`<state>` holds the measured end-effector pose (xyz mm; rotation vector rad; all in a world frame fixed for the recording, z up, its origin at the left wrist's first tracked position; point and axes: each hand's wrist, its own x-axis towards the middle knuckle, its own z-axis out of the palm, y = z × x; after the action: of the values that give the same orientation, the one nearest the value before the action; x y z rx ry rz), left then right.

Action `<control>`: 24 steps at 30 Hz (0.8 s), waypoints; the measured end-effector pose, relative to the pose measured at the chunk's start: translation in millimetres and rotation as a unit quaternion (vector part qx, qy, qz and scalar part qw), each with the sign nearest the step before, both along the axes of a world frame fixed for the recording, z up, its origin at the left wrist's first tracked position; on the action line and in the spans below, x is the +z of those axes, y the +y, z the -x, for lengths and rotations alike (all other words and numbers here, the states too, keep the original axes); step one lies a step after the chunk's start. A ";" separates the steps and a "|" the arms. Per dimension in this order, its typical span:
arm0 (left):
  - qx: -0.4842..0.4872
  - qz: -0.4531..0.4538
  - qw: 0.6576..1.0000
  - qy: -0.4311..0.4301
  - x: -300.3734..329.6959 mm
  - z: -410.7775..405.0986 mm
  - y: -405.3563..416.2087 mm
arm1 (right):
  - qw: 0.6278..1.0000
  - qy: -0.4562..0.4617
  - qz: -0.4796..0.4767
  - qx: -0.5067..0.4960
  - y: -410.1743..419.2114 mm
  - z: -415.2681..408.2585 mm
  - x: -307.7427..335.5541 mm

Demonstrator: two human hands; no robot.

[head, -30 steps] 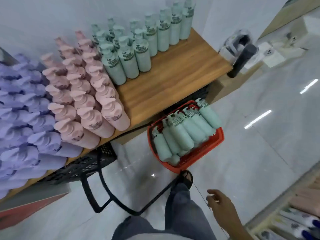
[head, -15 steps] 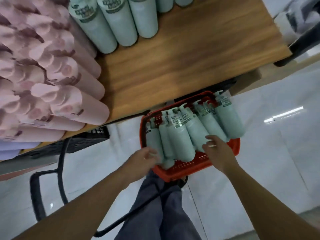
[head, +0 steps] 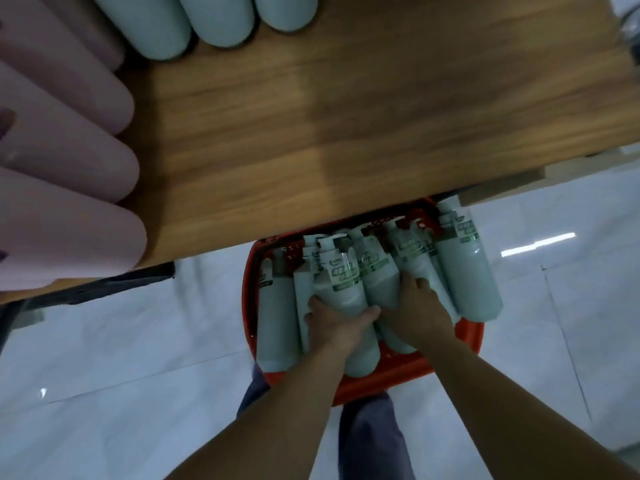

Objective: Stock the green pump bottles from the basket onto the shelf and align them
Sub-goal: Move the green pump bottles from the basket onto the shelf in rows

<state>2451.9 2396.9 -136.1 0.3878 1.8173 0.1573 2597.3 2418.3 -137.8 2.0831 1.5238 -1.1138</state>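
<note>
A red basket (head: 465, 336) sits on the floor below the shelf edge, packed with several green pump bottles lying side by side. My left hand (head: 337, 323) grips one green bottle (head: 341, 287) near its lower body. My right hand (head: 420, 311) wraps around a neighbouring green bottle (head: 379, 277), fingers curled on it. The wooden shelf (head: 346, 126) fills the upper view, with green bottles (head: 214, 15) standing at its back edge.
Pink bottles (head: 65, 174) crowd the left side of the shelf. White tiled floor (head: 121, 358) surrounds the basket. My trouser leg (head: 370, 441) is right behind the basket. A dark crate (head: 104, 284) shows under the shelf at left.
I have leaned closer to the basket. Both hands moved forward from the basket's near rim onto the bottles and now grip one each.
</note>
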 end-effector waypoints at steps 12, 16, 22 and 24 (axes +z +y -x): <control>0.042 -0.059 0.984 0.164 -17.2 -26.7 -12.8 | 0.999 -0.012 -0.044 0.023 -4.3 1.7 -15.6; 0.147 -0.145 0.978 0.028 -7.6 -4.8 -22.0 | 0.997 0.000 -0.067 -0.027 -9.5 1.6 -22.7; 0.214 -0.174 0.949 -0.149 57.0 46.4 -43.4 | 0.992 -0.052 -0.113 -0.028 -12.5 18.0 -21.8; 0.200 -0.181 0.947 -0.176 80.8 59.6 -52.1 | 0.991 -0.059 -0.116 -0.031 -14.3 24.0 -21.1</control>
<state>2392.3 2344.8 -55.3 0.2215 1.4885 0.8031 2573.3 2403.9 -158.9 2.3187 1.6052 -0.8497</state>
